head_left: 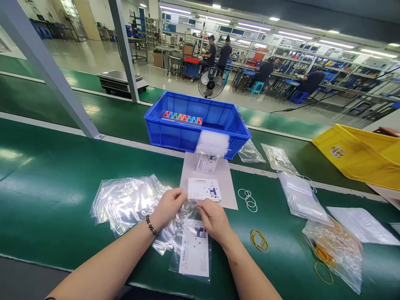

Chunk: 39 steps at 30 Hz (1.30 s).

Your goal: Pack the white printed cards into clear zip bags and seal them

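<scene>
Between my two hands is a clear plastic bag [174, 260] with a white printed booklet [193, 254] inside. My left hand [170, 206] pinches the bag's upper edge on one side. My right hand [215, 218] pinches the same edge on the other side. Just beyond my fingers, a stack of white printed booklets [200, 188] lies on a pale sheet [230, 200]. Left of my left hand, several flat clear bags [125, 200] are fanned out on the green surface.
A blue bin [175, 135] holds a row of coloured pieces [183, 118]. White rings [248, 200], yellow rubber bands [259, 241] and a bag of rubber bands [334, 254] lie to the right. A yellow bin [359, 154] tilts at far right; a fan [211, 83] stands behind.
</scene>
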Each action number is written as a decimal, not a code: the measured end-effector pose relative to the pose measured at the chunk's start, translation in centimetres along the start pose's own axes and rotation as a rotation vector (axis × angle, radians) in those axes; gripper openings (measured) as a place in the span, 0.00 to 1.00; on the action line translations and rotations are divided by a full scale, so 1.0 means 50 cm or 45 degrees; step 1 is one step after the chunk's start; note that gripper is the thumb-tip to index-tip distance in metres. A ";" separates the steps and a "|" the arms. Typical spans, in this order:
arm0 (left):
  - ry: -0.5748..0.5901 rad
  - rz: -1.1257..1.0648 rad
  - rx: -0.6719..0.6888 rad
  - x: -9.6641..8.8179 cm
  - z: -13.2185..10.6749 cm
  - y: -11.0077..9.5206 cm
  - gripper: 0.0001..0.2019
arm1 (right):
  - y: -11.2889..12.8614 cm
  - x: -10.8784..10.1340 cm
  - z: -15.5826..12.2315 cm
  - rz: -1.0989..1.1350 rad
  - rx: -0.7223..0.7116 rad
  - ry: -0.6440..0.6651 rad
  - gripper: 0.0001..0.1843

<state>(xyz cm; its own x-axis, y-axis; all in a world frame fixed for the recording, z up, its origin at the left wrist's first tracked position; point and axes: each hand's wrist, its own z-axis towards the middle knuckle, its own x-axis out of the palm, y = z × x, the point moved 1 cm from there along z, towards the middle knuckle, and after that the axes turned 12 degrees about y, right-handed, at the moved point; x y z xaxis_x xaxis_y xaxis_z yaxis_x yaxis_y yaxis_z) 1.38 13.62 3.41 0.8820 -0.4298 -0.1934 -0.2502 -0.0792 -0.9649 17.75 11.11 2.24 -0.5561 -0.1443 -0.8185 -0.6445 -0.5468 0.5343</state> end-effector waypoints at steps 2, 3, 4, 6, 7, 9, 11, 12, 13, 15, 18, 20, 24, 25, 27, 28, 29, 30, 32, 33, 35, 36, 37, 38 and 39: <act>0.003 0.330 0.322 -0.005 -0.008 -0.015 0.06 | -0.005 -0.016 -0.003 0.212 0.048 0.099 0.12; 0.087 0.474 0.436 -0.005 -0.012 -0.021 0.05 | -0.007 -0.024 -0.005 0.308 0.068 0.167 0.11; 0.203 0.589 0.481 -0.004 -0.016 -0.025 0.05 | -0.009 -0.033 -0.007 0.389 0.090 0.246 0.11; 0.390 0.739 0.390 -0.002 -0.019 -0.027 0.03 | -0.015 -0.049 -0.012 0.510 0.139 0.410 0.10; 0.429 0.783 0.308 -0.002 -0.019 -0.027 0.04 | -0.019 -0.056 -0.014 0.554 0.156 0.477 0.10; 0.438 0.811 0.174 -0.004 -0.018 -0.025 0.07 | -0.029 -0.067 -0.017 0.624 0.160 0.548 0.13; 0.473 0.775 0.116 -0.005 -0.015 -0.021 0.08 | -0.043 -0.072 -0.017 0.633 0.199 0.449 0.14; 0.501 0.743 0.097 -0.004 -0.014 -0.018 0.08 | -0.052 -0.072 -0.015 0.593 0.279 0.319 0.13; 0.530 0.709 0.077 -0.003 -0.013 -0.015 0.09 | -0.063 -0.071 -0.014 0.516 0.407 0.150 0.12; 0.578 0.636 0.042 0.000 -0.012 -0.010 0.09 | -0.085 -0.066 -0.012 0.307 0.716 -0.180 0.13; 0.618 0.539 0.013 0.009 -0.011 -0.004 0.08 | -0.110 -0.051 -0.009 0.202 0.947 -0.295 0.24; 0.628 0.500 0.013 0.014 -0.010 -0.002 0.08 | -0.119 -0.044 -0.007 0.311 0.925 -0.267 0.26; 0.627 0.439 0.027 0.019 -0.009 -0.001 0.09 | -0.122 -0.050 -0.008 0.716 0.806 -0.546 0.23; 0.626 0.420 0.028 0.019 -0.009 -0.001 0.09 | -0.119 -0.053 -0.009 0.833 0.785 -0.616 0.21; 0.619 0.373 0.017 0.019 -0.007 -0.001 0.08 | -0.113 -0.061 -0.012 1.007 0.768 -0.658 0.18; 0.611 0.340 0.002 0.018 -0.006 0.000 0.08 | -0.109 -0.065 -0.014 1.050 0.765 -0.631 0.17; 0.601 0.302 -0.018 0.018 -0.005 0.002 0.07 | -0.105 -0.068 -0.016 1.067 0.760 -0.582 0.15; 0.590 0.258 -0.039 0.018 -0.004 0.003 0.07 | -0.101 -0.072 -0.018 1.068 0.751 -0.524 0.13; 0.569 0.166 -0.078 0.018 -0.002 0.007 0.07 | -0.097 -0.078 -0.021 1.046 0.725 -0.416 0.11; 0.561 0.129 -0.093 0.018 -0.001 0.008 0.07 | -0.097 -0.081 -0.023 1.036 0.711 -0.376 0.10; 0.547 0.084 -0.114 0.018 0.000 0.011 0.07 | -0.100 -0.086 -0.027 1.028 0.682 -0.335 0.09; 0.539 0.071 -0.121 0.017 0.000 0.011 0.07 | -0.103 -0.088 -0.028 1.024 0.667 -0.337 0.09; 0.533 0.058 -0.124 0.017 0.001 0.012 0.07 | -0.106 -0.090 -0.030 1.015 0.655 -0.348 0.09; 0.530 0.044 -0.123 0.017 0.001 0.013 0.07 | -0.108 -0.092 -0.032 1.000 0.647 -0.364 0.08; 0.533 0.027 -0.118 0.017 0.001 0.013 0.06 | -0.109 -0.093 -0.033 0.981 0.643 -0.366 0.08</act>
<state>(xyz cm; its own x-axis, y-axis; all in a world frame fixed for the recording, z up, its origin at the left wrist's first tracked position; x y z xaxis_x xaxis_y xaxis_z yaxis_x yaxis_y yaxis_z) 2.00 13.22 2.59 0.6429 -0.7586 -0.1058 -0.3182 -0.1388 -0.9378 24.71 13.41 2.79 -0.9849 -0.0712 -0.1581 -0.1614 0.0428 0.9860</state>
